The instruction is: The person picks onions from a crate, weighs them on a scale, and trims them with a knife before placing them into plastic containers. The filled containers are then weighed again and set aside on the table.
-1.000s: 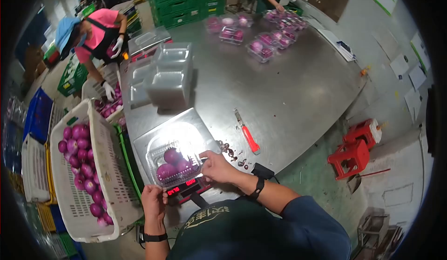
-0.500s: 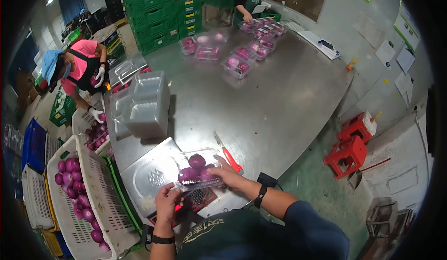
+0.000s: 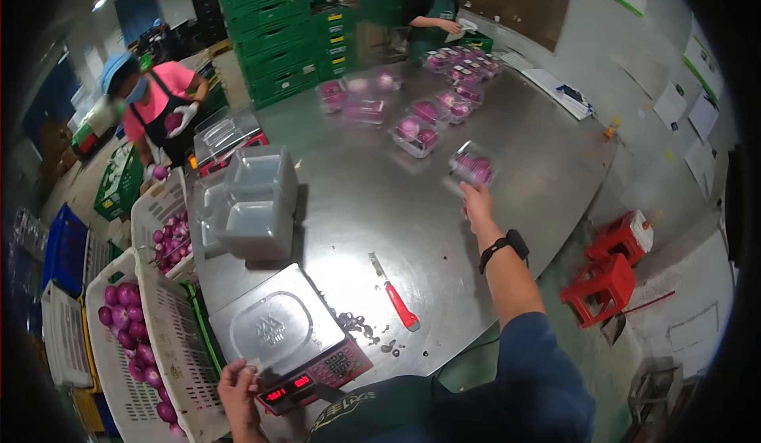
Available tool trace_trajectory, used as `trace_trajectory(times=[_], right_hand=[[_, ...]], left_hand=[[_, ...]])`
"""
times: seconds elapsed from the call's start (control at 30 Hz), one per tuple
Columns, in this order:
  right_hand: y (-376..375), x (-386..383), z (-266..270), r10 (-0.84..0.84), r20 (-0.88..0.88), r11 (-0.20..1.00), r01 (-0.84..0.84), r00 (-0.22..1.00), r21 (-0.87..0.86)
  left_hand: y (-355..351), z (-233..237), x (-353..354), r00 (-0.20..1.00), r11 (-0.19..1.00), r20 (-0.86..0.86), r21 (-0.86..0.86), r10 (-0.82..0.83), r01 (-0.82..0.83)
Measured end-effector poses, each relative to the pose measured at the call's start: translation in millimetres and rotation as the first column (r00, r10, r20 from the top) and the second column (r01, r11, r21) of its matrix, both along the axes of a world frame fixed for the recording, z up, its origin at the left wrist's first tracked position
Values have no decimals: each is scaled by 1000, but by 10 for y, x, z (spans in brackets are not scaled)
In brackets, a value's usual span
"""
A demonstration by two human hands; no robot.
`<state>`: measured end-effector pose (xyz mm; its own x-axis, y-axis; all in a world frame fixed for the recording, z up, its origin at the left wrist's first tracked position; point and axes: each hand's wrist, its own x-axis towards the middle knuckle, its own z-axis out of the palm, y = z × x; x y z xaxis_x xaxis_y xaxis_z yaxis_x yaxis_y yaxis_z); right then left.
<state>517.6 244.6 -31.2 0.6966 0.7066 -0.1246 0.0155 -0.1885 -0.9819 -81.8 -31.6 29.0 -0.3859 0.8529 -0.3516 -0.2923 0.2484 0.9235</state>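
Observation:
My right hand is stretched far out over the metal table, its fingers at the near end of a clear plastic box of purple onions. My left hand is at the near left corner of the weighing scale, fingers bent together; whether anything is between them is too small to tell. Nothing stands on the scale's plate, and its red display is lit. A red-handled knife lies right of the scale, with dark onion scraps between them.
Stacked empty plastic boxes stand behind the scale. Filled onion boxes sit further back. White crates of onions are at left. One co-worker holds an onion at left; another stands at the far end. Red stools are at right.
The onion box has left the scale and moved far forward and right with my right hand. My left hand has shifted down and left. The scale's plate and the scraps now show.

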Motion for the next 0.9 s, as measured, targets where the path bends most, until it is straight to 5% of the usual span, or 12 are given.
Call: trace_trajectory(times=[0.2,0.37,0.5,0.57,0.6,0.67,0.73,0.9], right_hand=[[274,-1485,251,394,111,918,-397,912,4],[310,-3021,610,598,510,667,-736,619,112],[407,-3983,711,443,814,549,-831,377,86],[504,-4405,581,482,846,493,-868,226,-49],[649,-4557,438,484,874,476,-851,41,-223],[576,-4783,556,671,713,490,-600,-204,-633],[612,-4850,493,616,760,520,-619,-206,-589],[721,-4789,308,604,790,627,-675,105,-389]], left_hand=[[-325,426,-687,968,982,-175,86,178,-165],[-582,770,-1204,916,969,-329,163,231,-186],[-826,871,-1729,882,957,-382,197,275,-213],[-948,944,-1975,839,961,-472,175,272,-213],[-1015,1001,-2105,842,970,-482,139,243,-200],[-1129,1029,-2398,775,975,-593,113,219,-189],[-1205,1093,-2654,811,979,-549,90,203,-184],[-1111,1036,-3398,810,987,-583,-82,68,-142]])
